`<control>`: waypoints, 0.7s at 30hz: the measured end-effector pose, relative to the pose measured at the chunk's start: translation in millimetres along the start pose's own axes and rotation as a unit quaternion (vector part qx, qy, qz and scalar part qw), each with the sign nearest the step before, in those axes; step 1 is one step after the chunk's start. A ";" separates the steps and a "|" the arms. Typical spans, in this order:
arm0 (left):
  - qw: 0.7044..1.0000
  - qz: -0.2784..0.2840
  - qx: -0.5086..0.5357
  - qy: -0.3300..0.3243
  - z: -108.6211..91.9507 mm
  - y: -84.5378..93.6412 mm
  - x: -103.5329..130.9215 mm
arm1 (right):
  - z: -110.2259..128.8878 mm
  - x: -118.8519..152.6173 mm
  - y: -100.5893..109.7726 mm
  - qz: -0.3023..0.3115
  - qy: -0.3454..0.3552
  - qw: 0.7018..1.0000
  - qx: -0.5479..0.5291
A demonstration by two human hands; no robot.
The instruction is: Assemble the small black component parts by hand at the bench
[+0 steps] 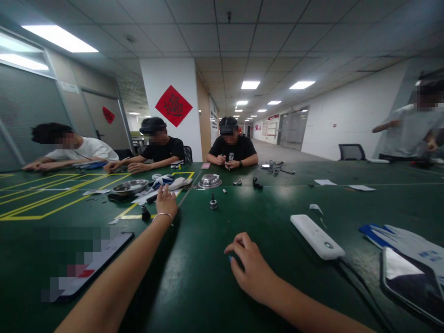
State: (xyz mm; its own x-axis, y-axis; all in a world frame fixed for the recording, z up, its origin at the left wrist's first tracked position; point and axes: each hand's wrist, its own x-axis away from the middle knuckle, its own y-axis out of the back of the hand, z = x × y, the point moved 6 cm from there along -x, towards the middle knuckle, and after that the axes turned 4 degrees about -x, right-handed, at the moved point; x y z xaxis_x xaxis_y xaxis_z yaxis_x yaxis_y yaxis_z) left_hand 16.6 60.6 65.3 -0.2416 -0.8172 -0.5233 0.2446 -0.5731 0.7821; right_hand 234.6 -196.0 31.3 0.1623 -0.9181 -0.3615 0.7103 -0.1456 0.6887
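My left hand (166, 203), a bracelet at its wrist, reaches forward over the green table with its fingers apart, and no held object shows. Just beyond it lie white-and-blue gloves (178, 183) on white paper, beside a shiny metal dish (130, 186). A small dark knob-like part (145, 213) stands left of that wrist. My right hand (251, 270) hovers or rests nearer to me, its fingers loosely bent and thumb apart from the index finger. A small blue spot shows at the thumb tip; I cannot tell what it is. A small metal part (213, 202) stands upright between my hands, farther off.
A phone (100, 263) lies at left, a white power strip (317, 237) with a black cable at right. Past it are a glove (409, 243) and a dark phone-like device (412, 282). A metal lid (210, 181) and small parts lie farther back. Several people work around the table.
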 end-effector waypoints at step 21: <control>0.985 0.083 0.148 -0.031 -17.7 -22.6 7.1 | -4.0 -1.2 -7.9 0.010 0.016 1.000 -0.020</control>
State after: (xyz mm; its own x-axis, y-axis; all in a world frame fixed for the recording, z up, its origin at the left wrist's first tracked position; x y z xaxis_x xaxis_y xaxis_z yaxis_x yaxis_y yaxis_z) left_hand 26.0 66.7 37.9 -0.2796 -0.8880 -0.3651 0.0033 -0.3811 0.9245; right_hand 231.5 -192.3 23.8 0.1986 -0.9083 -0.3681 0.7339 -0.1111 0.6701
